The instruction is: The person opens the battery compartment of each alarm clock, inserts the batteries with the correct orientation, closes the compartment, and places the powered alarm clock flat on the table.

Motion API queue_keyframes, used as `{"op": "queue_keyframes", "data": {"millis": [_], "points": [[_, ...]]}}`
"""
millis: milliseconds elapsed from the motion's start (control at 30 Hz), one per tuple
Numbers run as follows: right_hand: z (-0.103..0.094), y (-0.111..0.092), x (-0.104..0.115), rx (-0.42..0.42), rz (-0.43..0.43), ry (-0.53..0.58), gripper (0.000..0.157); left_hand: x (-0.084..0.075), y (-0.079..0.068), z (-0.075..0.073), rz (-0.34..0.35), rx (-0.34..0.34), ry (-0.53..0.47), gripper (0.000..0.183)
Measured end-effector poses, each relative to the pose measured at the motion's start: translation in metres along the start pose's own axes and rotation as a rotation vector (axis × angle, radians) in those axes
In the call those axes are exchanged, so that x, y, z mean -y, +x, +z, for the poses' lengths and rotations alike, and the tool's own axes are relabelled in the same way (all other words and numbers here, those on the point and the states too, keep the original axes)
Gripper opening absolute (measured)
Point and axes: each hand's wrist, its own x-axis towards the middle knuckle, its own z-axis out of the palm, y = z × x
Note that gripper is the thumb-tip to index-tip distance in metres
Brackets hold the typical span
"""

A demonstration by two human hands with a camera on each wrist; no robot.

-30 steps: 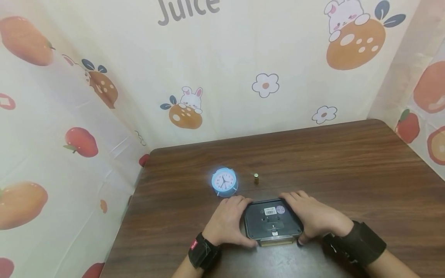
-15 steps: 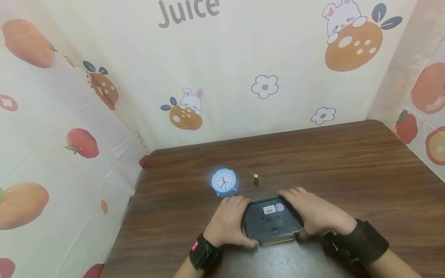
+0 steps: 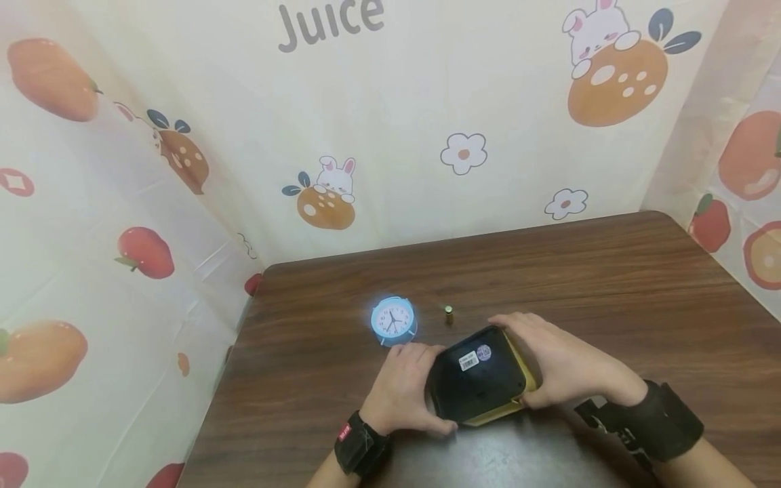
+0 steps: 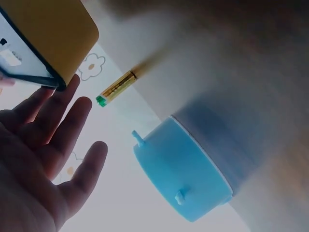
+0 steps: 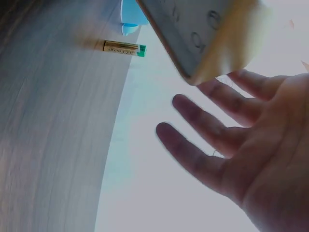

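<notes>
Between my two hands is a rectangular clock [image 3: 478, 376] with a black back, white and purple stickers and gold-yellow sides. Its back is turned up, and its right side is raised off the table. My left hand [image 3: 403, 393] grips the left side, thumb at the near corner and fingers at the far one. On the opposite side, my right hand [image 3: 564, 362] holds the clock between thumb and fingers. Numerals show on the clock's pale face [image 5: 195, 29] in the right wrist view. Beyond the clock, a gold battery [image 3: 448, 314] with a green end stands upright.
A round light-blue alarm clock [image 3: 393, 320] stands just beyond my left hand. All sits on a brown wooden table [image 3: 579, 271]. A fruit-and-rabbit printed curtain [image 3: 396, 122] hangs behind the table and at its sides.
The rectangular clock has tipped, its right side rising and its gold sides coming into view. My right hand has moved up with it; my left hand has hardly moved.
</notes>
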Motion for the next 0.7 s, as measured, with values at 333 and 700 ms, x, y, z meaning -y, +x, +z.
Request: {"op": "queue_keyframes", "data": {"millis": [333,700], "points": [[0.010,0.011,0.017,-0.113,-0.191,0.147,0.106,-0.006,0.001,0.003,0.012,0.009,-0.031,0.115],[0.013,0.011,0.035,-0.124,-0.139,0.088,0.105,-0.012,0.001,0.007,0.035,0.012,0.017,0.122]]}}
